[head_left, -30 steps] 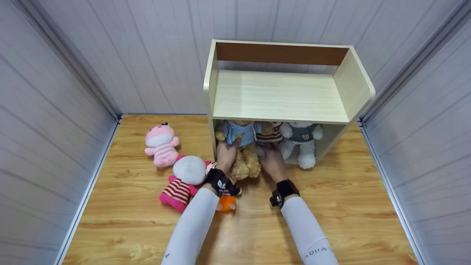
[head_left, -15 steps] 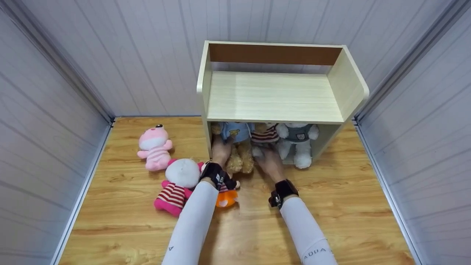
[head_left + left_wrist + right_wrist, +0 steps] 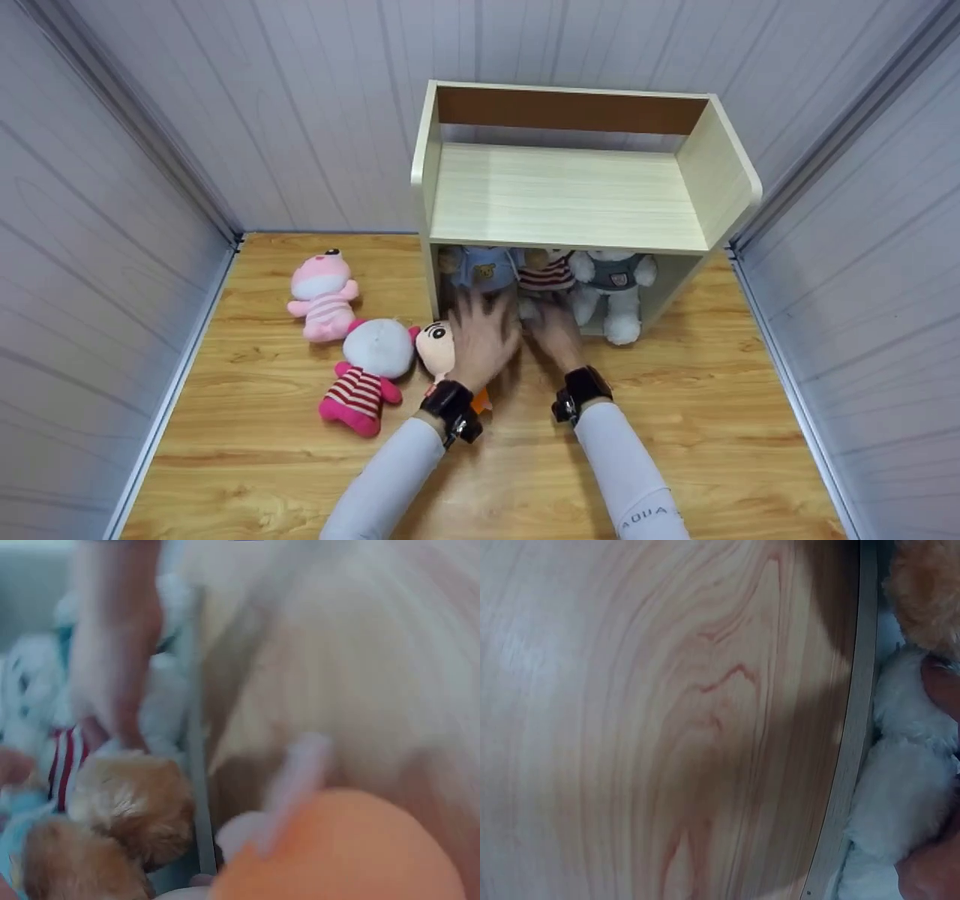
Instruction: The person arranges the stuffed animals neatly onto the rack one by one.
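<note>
A brown teddy bear in a blue hoodie [image 3: 486, 268] sits in the shelf's lower compartment, at its left end. My left hand [image 3: 486, 337] is in front of it with fingers spread and blurred, hiding the legs; the brown feet [image 3: 135, 802] show in the left wrist view. Beside the bear is a white plush toy in a striped shirt [image 3: 546, 276]. My right hand [image 3: 555, 330] holds this toy low down, with its white fluffy feet [image 3: 904, 795] between thumb and fingers. At the right end sits a white plush toy in a grey-green top [image 3: 616, 276].
The pale wooden shelf [image 3: 566, 199] stands against the back wall. On the floor left of it lie a pink striped plush [image 3: 324, 296], a plush in a red-striped shirt [image 3: 367, 375] and a peach-headed doll [image 3: 435, 349], partly under my left forearm. Its orange part [image 3: 345, 855] shows close up.
My left hand has let go of the brown bear's side and drawn back in front of its legs, fingers spreading. The bear sits further inside the shelf. My right hand stays at the striped-shirt toy.
</note>
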Demonstrator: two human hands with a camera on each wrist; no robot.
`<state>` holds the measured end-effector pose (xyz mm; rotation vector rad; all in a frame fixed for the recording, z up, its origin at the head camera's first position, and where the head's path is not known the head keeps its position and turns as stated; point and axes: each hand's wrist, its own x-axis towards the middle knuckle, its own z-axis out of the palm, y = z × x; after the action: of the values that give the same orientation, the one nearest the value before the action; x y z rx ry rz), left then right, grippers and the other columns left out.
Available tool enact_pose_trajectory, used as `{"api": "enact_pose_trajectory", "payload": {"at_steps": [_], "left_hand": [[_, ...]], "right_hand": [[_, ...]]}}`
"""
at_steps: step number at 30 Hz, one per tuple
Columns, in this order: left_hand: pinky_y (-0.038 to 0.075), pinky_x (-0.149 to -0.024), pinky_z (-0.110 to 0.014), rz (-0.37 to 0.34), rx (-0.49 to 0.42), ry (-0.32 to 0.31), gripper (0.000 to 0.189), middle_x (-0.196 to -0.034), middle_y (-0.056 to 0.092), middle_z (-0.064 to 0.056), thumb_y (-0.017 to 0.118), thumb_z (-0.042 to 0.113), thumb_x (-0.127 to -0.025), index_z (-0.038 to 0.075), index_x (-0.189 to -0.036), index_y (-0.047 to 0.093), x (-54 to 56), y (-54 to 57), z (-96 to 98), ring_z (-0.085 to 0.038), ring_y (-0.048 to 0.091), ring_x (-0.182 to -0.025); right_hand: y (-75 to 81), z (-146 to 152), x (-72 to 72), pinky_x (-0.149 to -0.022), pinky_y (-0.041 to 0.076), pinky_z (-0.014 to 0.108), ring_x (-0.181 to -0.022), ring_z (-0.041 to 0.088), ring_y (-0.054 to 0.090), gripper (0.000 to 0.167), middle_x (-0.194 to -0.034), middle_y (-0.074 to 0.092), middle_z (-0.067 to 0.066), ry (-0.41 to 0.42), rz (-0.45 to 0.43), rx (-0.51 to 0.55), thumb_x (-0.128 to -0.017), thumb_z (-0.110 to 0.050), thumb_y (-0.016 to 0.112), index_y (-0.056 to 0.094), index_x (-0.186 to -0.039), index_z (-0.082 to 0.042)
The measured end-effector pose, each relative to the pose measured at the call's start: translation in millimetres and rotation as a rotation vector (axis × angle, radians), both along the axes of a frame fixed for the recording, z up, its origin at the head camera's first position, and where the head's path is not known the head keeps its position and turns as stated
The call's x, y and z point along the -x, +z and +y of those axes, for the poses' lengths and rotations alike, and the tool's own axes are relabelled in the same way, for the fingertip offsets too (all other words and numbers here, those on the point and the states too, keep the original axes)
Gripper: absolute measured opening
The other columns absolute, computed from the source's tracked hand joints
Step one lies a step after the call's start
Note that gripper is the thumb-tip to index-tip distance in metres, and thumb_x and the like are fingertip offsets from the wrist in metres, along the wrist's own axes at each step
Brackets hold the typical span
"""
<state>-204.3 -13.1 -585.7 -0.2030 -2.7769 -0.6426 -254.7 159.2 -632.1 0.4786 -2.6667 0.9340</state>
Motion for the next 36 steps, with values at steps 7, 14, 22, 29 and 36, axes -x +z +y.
{"api": "enact_pose_trajectory", "payload": {"at_steps": [7,14,22,29,36], "left_hand": [[0.042,-0.102,-0.073,0.019,0.235,-0.053,0.066,-0.166,0.034,-0.013,0.067,0.049,-0.095,0.024,-0.154,0.051,14.2,-9.3,2.4,-0.056,0.037,-0.141],[0.056,-0.080,-0.068,0.023,0.189,-0.026,0.058,-0.162,0.040,-0.014,0.068,0.038,-0.098,0.025,-0.152,0.053,32.4,-17.2,4.5,-0.065,0.048,-0.123],[0.053,-0.076,-0.073,-0.092,0.048,0.022,0.056,-0.166,0.033,-0.009,0.067,0.031,-0.100,0.026,-0.154,0.051,46.3,-18.7,-2.1,-0.066,0.045,-0.125],[0.052,-0.080,-0.074,-0.095,-0.009,0.054,0.050,-0.166,0.037,-0.005,0.059,0.035,-0.104,0.030,-0.153,0.053,52.4,-27.9,-10.4,-0.061,0.037,-0.138],[0.041,-0.106,-0.071,-0.024,0.099,-0.028,0.052,-0.165,0.038,-0.011,0.057,0.039,-0.102,0.027,-0.153,0.052,51.6,-33.6,-12.9,-0.059,0.035,-0.142]], "right_hand": [[2.1,0,-1.1,-0.112,0.040,0.057,-0.131,0.049,0.052,0.032,-0.125,0.070,0.022,-0.002,-0.044,0.066,-0.084,0.000,0.078,0.076,-0.117,-0.001],[5.9,0,-1.9,-0.110,0.044,0.054,-0.131,0.049,0.052,0.029,-0.124,0.071,0.023,-0.012,-0.063,0.088,-0.088,-0.012,0.082,0.076,-0.114,0.001],[4.4,-1,-3.3,-0.107,0.046,0.056,-0.127,0.050,0.054,0.024,-0.123,0.070,0.025,-0.004,-0.047,0.086,-0.087,-0.012,0.083,0.077,-0.106,0.001],[3.3,-3,-2.4,-0.107,0.047,0.053,-0.125,0.047,0.058,0.024,-0.120,0.072,0.021,0.004,-0.061,0.053,-0.087,-0.011,0.082,0.076,-0.109,-0.002],[-0.1,1,-1.7,-0.110,0.044,0.054,-0.130,0.049,0.053,0.028,-0.125,0.070,0.024,0.013,-0.041,0.065,-0.085,-0.010,0.083,0.076,-0.111,-0.001]]}}
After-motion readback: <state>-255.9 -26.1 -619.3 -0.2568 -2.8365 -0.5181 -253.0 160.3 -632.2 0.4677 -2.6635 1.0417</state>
